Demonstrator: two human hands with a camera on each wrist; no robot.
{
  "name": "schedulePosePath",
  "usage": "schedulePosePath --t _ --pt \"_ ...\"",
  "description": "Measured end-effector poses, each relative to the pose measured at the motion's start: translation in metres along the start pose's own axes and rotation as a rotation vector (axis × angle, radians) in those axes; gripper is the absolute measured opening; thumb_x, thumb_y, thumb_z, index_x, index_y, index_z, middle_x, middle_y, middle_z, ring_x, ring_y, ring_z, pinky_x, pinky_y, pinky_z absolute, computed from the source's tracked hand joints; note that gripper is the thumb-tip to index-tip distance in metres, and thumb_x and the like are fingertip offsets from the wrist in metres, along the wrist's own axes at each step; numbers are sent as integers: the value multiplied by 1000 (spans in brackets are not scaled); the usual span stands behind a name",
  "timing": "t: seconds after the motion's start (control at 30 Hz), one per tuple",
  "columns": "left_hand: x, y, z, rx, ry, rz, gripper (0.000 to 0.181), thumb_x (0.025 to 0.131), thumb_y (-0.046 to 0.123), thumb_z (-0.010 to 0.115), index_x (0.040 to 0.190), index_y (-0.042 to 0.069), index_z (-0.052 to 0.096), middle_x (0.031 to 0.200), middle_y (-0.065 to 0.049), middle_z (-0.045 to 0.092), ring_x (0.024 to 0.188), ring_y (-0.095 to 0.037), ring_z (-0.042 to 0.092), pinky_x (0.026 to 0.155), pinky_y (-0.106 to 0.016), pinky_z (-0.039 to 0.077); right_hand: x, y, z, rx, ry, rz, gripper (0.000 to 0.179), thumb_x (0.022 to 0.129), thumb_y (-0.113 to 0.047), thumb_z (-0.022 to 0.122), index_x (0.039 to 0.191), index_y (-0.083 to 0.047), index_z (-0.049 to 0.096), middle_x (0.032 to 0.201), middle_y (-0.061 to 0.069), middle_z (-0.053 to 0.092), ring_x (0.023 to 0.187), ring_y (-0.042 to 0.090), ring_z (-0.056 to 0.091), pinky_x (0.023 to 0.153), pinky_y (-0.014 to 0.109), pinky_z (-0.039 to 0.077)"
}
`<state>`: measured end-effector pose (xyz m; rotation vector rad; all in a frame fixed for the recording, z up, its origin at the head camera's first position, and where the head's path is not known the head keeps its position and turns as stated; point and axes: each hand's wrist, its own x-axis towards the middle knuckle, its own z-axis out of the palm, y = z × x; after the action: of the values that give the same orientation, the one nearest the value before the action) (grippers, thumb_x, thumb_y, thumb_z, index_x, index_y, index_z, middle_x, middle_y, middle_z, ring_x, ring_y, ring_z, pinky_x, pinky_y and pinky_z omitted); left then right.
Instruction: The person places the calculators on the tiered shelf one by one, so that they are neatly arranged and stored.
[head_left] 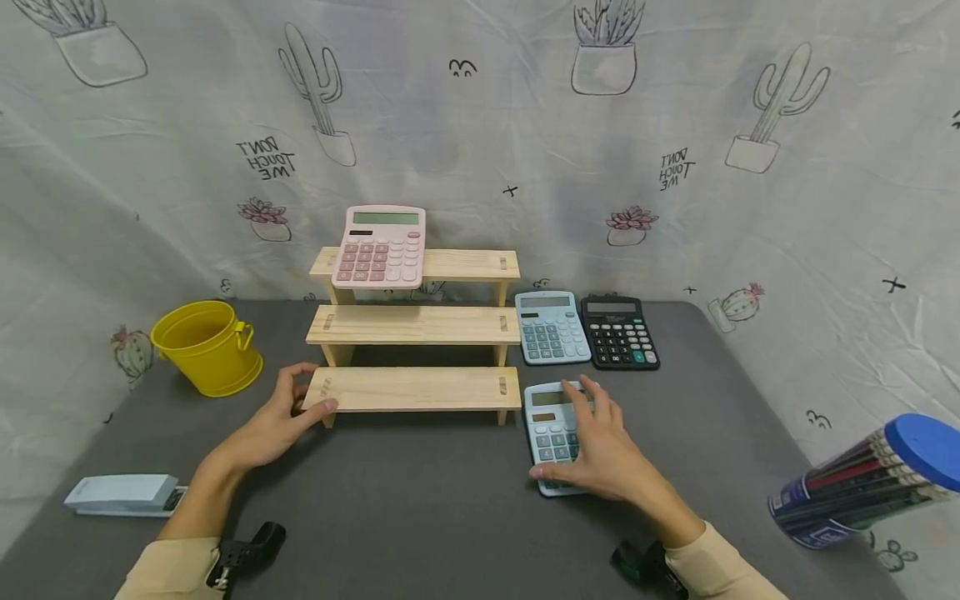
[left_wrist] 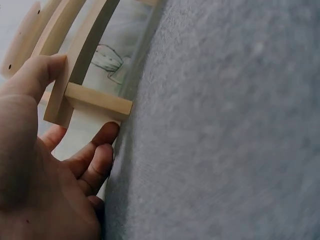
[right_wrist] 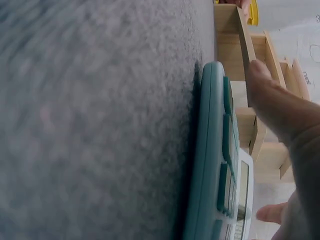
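A three-tier wooden shelf stands on the desk, with a pink calculator leaning on its top tier. My left hand pinches the left end of the lowest board, thumb at its front edge; in the left wrist view, other fingers curl beside the shelf's leg. At the shelf's right, my right hand spreads over a light blue calculator lying flat, partly covered by the hand. The right wrist view shows the thumb raised above that calculator's keys.
Behind the right hand lie another light blue calculator and a black calculator, side by side. A yellow bucket and a pale blue stapler are on the left. A blue-lidded pencil tub stands at the right edge.
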<state>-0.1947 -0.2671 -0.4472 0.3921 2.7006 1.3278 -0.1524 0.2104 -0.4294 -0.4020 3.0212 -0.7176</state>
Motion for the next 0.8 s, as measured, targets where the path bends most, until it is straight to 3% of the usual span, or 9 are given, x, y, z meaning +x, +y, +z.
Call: schedulePosePath --t 0.3,0.47,0.57,0.8 --pt "-2 -2 -4 -1 -50 -29 74 109 37 52 154 9 1 145 -32 44 117 -34 54 85 -31 44 1 0 0 -13 -32 -51 120 73 -54 89 162 -11 22 168 23 11 147 60 15 101 82 29" --pt "-2 -2 -4 -14 -62 -24 73 109 36 51 154 9 0 145 -32 45 116 -32 54 84 -29 44 -1 1 -5 -54 -74 -36 125 71 -63 88 163 -12 20 169 22 9 146 63 16 100 83 28" --pt "-3 -3 -4 -17 -65 -23 73 109 35 51 154 9 0 145 -32 44 117 -33 53 84 -28 44 0 0 -6 -59 -91 -17 127 69 -60 90 163 -14 18 169 22 8 145 62 21 98 81 31" --pt "1 -1 -5 -15 -70 -8 73 109 34 51 154 9 -1 144 -32 44 115 -32 53 83 -27 44 4 4 -6 -34 -13 6 124 64 -41 90 163 -18 21 167 20 15 138 55 32 91 68 37"
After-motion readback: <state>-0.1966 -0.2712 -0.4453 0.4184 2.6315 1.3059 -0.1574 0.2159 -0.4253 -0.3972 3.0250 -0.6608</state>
